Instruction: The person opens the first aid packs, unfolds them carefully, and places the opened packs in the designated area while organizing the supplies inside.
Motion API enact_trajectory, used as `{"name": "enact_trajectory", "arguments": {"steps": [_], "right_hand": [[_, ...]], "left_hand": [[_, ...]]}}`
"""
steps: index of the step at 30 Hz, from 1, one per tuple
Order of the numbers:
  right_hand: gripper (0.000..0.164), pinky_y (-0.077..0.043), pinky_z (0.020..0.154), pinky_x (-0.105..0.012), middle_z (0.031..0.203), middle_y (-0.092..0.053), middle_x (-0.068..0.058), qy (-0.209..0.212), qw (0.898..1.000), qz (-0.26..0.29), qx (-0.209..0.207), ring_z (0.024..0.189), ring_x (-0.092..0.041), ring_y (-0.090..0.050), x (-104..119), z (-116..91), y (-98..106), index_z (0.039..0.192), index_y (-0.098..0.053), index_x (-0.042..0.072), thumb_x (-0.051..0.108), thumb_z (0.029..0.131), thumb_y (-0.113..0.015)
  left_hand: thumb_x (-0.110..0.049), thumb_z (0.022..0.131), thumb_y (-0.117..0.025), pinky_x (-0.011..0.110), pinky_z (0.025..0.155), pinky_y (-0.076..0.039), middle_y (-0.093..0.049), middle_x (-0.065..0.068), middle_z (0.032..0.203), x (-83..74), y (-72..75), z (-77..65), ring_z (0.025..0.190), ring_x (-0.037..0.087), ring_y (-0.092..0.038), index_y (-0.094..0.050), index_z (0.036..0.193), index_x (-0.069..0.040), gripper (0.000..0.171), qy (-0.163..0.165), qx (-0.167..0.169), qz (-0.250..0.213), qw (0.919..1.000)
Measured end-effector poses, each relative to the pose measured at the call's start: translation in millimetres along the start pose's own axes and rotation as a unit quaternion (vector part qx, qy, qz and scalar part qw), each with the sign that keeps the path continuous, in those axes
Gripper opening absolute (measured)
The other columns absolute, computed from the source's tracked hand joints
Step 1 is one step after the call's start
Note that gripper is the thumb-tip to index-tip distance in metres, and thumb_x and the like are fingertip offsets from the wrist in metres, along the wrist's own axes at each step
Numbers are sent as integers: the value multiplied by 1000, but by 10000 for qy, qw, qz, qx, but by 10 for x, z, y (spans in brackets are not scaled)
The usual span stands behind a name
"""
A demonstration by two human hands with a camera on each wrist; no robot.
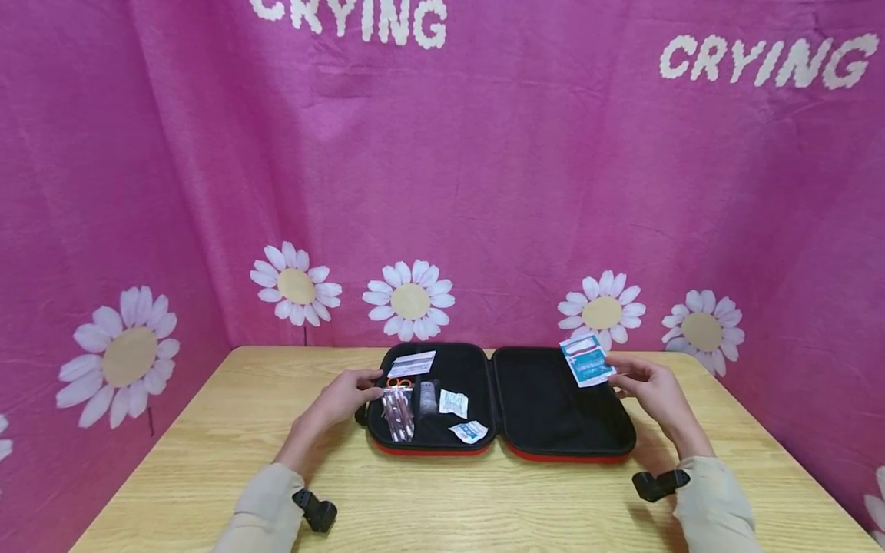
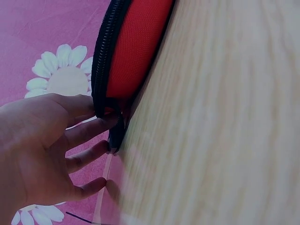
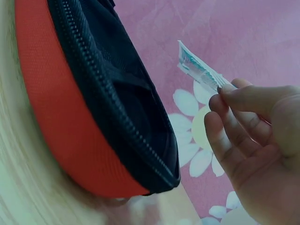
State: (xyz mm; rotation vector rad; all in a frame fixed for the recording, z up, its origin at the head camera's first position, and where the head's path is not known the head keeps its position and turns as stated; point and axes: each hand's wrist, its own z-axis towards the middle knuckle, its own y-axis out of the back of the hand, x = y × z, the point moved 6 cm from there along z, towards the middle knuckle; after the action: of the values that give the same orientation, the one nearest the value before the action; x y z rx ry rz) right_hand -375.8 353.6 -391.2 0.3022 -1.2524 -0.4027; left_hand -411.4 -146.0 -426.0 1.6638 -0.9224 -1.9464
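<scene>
Pinched between the thumb and fingertips, one edge of a teal-and-white packet was in the grip of the right hand. It was held up in the air over the far right corner of the open black-lined case, apart from the zipper. The left hand had its fingers loosely extended against the case's left edge, beside a black loop, a touch that seemed useful for steadying it on the desk.

Handling so thin a packet well called, I judged, for a light pinch at the margin so it did not buckle, a level face, and a wrist high enough to clear the zipper.

Its print was too small to read, and the right fingers covered part of its edge. Only the orange handles of the scissors showed, above a pack of slim sticks. Nearby, a translucent item was blurred, possibly a wrapped roll. The left wrist view caught the red shell but nothing inside.
</scene>
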Motion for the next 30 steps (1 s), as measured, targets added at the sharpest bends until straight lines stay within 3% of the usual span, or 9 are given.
{"name": "enact_trajectory", "arguments": {"steps": [10,17,30], "right_hand": [[45,-59,77,-29,102,-71,3,-302,9993,-197,88,84,-7,-66,-101,-29,26,134,-56,-7,16,97,-64],[44,-59,76,-29,102,-69,-9,-413,9984,-356,138,84,-8,-65,-144,-21,8,134,-56,-6,15,97,-64],[38,-48,64,-26,109,-67,-17,-711,9927,-890,401,82,-13,-53,-256,-46,-54,130,-61,-4,13,96,-64]], "left_hand": [[-19,96,-63,45,95,-49,-72,16,112,-25,-9,-10,106,23,-65,-59,137,-3,43,-29,-22,-54,10000],[-19,96,-63,44,94,-49,-73,14,110,-6,-4,-2,104,22,-65,-59,137,-5,43,38,-30,-10,10000],[-18,97,-63,48,99,-48,-72,16,114,16,-5,16,108,24,-65,-58,138,-4,44,-1,4,-48,10000]]}}
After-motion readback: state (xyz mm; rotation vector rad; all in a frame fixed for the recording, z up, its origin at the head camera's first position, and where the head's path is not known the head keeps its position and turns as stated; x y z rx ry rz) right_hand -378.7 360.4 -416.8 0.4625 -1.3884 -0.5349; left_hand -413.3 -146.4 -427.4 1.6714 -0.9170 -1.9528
